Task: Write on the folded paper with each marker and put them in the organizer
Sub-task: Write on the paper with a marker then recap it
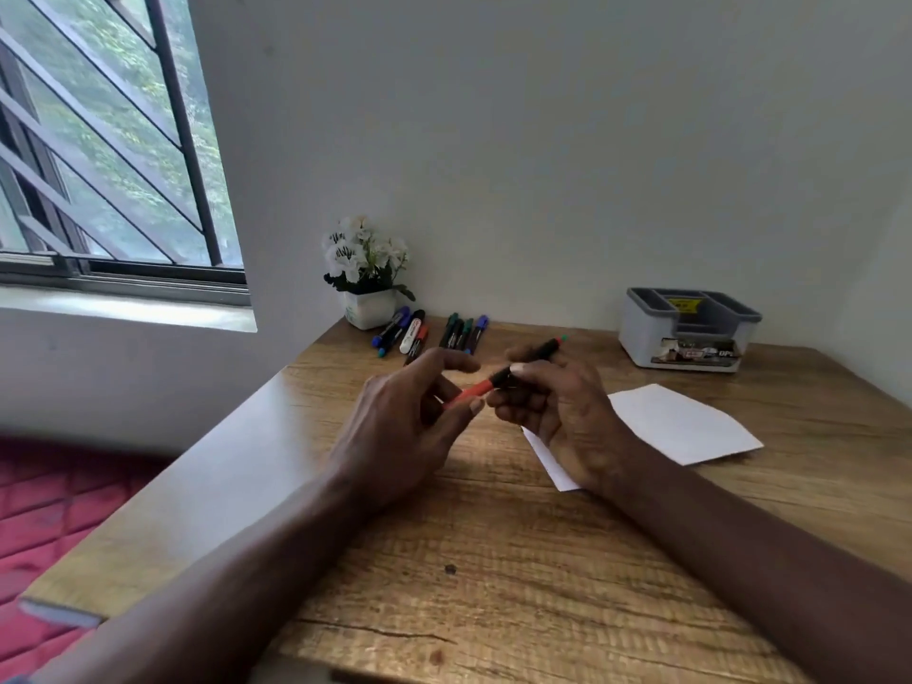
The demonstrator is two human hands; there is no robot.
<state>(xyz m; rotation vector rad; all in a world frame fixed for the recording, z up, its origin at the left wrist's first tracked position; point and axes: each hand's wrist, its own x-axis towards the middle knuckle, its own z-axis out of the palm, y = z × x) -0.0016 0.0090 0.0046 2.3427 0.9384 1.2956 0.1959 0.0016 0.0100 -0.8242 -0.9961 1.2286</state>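
One marker (501, 376) slants up-right, left hand (399, 427) pinching red cap (469, 392), right hand (562, 412) barrel.

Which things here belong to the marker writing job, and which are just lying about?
For the job: held marker in left hand and right hand, loose markers, folded paper, organizer.
Just lying about: flower pot, window.

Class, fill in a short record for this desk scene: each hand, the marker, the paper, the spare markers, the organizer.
Left hand: pinches the red cap of the black-barrelled marker
Right hand: grips the marker's barrel
Folded white paper: flat on the wooden table, partly under the right hand
Loose markers: lying by the white flower pot at the back
Grey-and-white plastic organizer: back right, no markers visible inside
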